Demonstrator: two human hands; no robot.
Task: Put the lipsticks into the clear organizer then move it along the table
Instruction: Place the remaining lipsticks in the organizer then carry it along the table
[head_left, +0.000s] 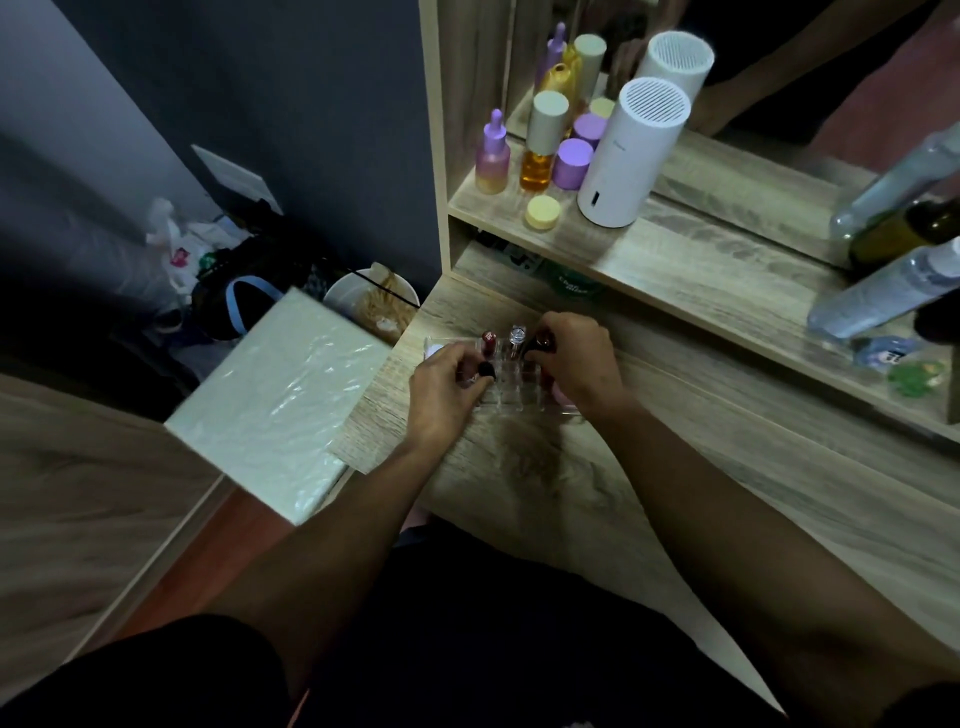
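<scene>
The clear organizer (511, 402) sits on the wooden table near its left end, between my two hands. A red lipstick (488, 343) and a clear-capped one (516, 338) stand upright in its far row. My left hand (441, 387) is at the organizer's left side, fingers pinched on a dark-capped lipstick (486, 370). At the right side, my right hand (579, 366) grips a dark red lipstick (540, 344) by its top. A pink item (560, 396) shows just under my right hand.
A raised shelf behind holds a purple dropper bottle (493, 153), an amber bottle (540, 156), purple jars, a yellow lid (543, 213) and a white cylinder (631, 156). Bottles lie at far right (883, 291). A white wrapped panel (280, 400) overlaps the table's left edge.
</scene>
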